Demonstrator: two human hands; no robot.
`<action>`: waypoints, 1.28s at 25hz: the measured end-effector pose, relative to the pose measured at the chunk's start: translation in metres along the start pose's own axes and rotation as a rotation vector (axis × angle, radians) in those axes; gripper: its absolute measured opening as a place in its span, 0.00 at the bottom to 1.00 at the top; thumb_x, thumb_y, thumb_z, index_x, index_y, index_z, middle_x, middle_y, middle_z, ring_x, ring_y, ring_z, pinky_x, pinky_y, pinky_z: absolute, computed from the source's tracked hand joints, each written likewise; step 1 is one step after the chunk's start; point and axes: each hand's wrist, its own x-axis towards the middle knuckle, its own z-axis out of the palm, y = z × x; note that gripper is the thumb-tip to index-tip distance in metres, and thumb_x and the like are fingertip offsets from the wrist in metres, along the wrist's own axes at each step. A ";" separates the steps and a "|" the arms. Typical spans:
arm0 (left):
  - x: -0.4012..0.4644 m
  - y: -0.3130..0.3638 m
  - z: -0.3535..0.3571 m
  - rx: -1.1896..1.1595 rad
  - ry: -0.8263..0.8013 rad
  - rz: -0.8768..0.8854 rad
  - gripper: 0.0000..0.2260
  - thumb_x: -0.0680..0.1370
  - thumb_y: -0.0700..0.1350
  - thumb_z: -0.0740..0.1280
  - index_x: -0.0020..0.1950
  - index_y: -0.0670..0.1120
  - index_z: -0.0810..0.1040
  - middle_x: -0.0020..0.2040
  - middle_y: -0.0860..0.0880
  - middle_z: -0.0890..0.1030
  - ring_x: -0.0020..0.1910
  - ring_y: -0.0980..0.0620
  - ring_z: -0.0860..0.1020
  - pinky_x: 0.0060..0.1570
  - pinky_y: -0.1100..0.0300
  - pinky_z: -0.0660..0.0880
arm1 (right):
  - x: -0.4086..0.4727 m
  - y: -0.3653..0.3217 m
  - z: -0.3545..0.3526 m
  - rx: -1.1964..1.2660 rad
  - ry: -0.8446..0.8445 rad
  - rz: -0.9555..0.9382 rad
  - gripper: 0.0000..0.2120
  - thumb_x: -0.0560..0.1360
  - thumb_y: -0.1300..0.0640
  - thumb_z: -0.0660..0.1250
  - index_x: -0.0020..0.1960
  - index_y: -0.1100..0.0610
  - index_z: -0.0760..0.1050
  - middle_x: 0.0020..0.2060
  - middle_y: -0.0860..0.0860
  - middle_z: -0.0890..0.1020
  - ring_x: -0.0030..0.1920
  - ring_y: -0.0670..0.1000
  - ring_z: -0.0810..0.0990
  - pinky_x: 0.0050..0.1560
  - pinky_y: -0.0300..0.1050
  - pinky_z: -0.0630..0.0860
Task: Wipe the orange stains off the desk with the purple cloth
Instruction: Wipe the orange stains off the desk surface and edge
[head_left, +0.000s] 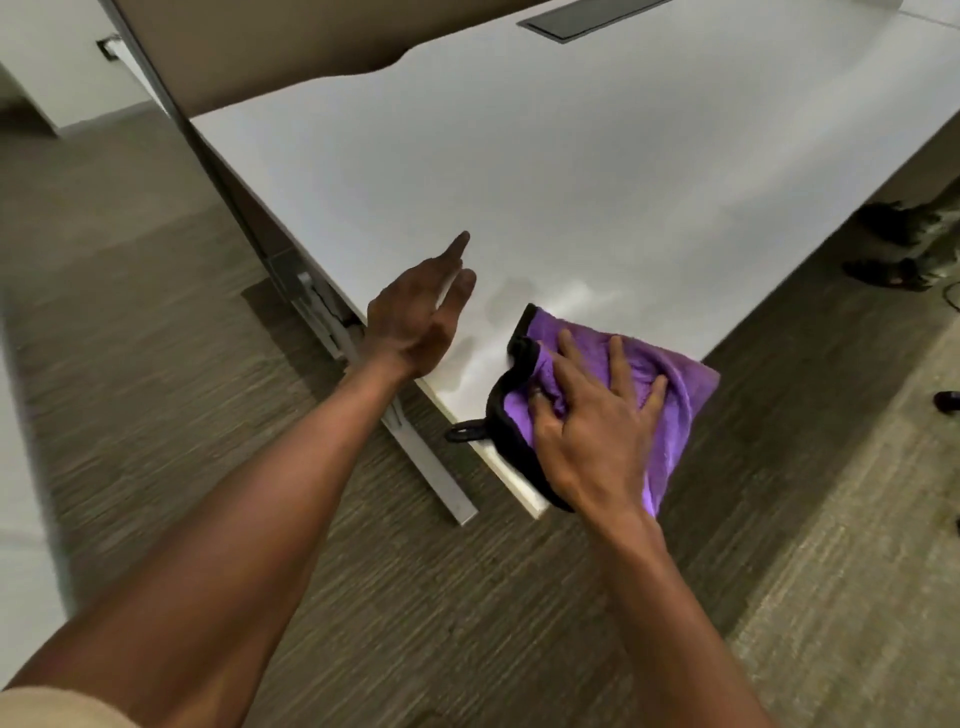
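Observation:
A purple cloth (670, 379) with a black hem and a black hanging loop lies on the near corner of the white desk (571, 171). My right hand (597, 421) presses flat on the cloth with fingers spread, and part of the cloth hangs over the desk corner. My left hand (421, 306) hovers open at the desk's left edge, fingers pointing away, holding nothing. Faint damp smears (519, 291) show on the desk just beyond the cloth. I see no orange stain on the visible surface.
A grey cable hatch (587, 18) is set into the desk at the far end. A metal desk leg and rail (415, 441) run below the left edge. Carpet surrounds the desk. Dark shoes (883, 270) rest on the floor at the right.

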 end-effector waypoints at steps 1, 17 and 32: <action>0.001 -0.001 0.000 0.006 -0.008 0.005 0.24 0.83 0.63 0.51 0.80 0.65 0.60 0.74 0.58 0.74 0.73 0.54 0.71 0.66 0.55 0.66 | 0.001 -0.007 0.001 -0.072 -0.042 -0.050 0.27 0.81 0.37 0.53 0.79 0.37 0.59 0.80 0.37 0.56 0.83 0.53 0.45 0.78 0.69 0.34; 0.010 -0.002 -0.013 -0.382 -0.124 -0.132 0.31 0.74 0.76 0.47 0.75 0.71 0.65 0.70 0.53 0.79 0.72 0.53 0.73 0.74 0.47 0.65 | -0.005 -0.053 0.029 -0.264 -0.233 -0.329 0.32 0.83 0.37 0.48 0.84 0.44 0.45 0.83 0.45 0.45 0.83 0.61 0.40 0.79 0.71 0.44; 0.014 -0.014 -0.011 -0.345 -0.228 -0.074 0.27 0.79 0.70 0.53 0.78 0.67 0.64 0.76 0.56 0.72 0.77 0.57 0.66 0.77 0.50 0.62 | 0.003 -0.025 0.008 -0.143 -0.262 -0.246 0.27 0.81 0.30 0.42 0.79 0.29 0.46 0.81 0.36 0.45 0.82 0.46 0.38 0.82 0.58 0.39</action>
